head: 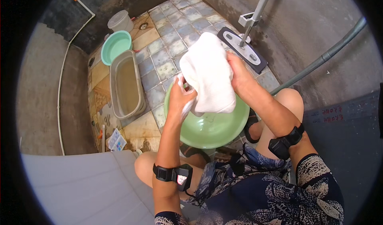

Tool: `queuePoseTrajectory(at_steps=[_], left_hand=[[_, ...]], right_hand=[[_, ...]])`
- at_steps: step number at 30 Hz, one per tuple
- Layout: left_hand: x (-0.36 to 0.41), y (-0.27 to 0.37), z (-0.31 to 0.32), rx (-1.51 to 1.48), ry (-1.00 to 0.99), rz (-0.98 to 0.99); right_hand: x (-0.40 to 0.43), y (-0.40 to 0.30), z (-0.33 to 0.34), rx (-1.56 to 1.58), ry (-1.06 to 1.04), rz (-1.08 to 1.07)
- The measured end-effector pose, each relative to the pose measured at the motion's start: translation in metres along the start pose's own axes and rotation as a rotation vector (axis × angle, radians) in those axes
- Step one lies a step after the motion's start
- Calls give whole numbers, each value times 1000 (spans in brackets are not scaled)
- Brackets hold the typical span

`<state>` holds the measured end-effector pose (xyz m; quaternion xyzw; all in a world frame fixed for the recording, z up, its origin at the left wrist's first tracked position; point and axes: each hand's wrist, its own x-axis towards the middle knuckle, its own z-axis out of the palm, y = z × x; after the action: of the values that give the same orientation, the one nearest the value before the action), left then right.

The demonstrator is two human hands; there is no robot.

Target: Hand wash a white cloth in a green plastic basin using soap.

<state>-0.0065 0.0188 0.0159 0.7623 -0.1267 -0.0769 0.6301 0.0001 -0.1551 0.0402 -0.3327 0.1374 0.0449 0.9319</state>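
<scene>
A folded white cloth (209,75), perhaps a towel, is held up between my two hands above a light green plastic basin (206,132). My left hand (181,97) grips its lower left side, with white lather on the fingers and along the thumb side. On the far right edge, my right hand (238,70) has hold of the cloth, its fingers partly hidden behind it. The basin stands on the tiled floor between my knees. Its visible inside is shiny, and the cloth hides its far part.
A flat mop (242,46) leans by the right wall, near a grey pipe (323,57). To the left stand an oblong tub (113,105) of murky water, a turquoise basin (103,52) and a whitish bucket (119,20). A printed packet (117,140) lies on the floor.
</scene>
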Motion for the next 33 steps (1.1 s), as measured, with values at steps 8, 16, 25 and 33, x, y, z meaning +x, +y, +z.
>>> queuePoseTrajectory(at_steps=[8, 16, 25, 33], left_hand=[[-1, 11, -17, -359, -37, -135], [-2, 9, -69, -1068, 118, -117], [-5, 24, -78, -1471, 16, 19], [1, 53, -69, -1430, 45, 37]], right_hand=[[13, -6, -7, -13, -21, -81], [22, -22, -23, -131, 64, -235], [27, 16, -42, -490, 19, 46], [22, 38, -35, -606, 20, 161]])
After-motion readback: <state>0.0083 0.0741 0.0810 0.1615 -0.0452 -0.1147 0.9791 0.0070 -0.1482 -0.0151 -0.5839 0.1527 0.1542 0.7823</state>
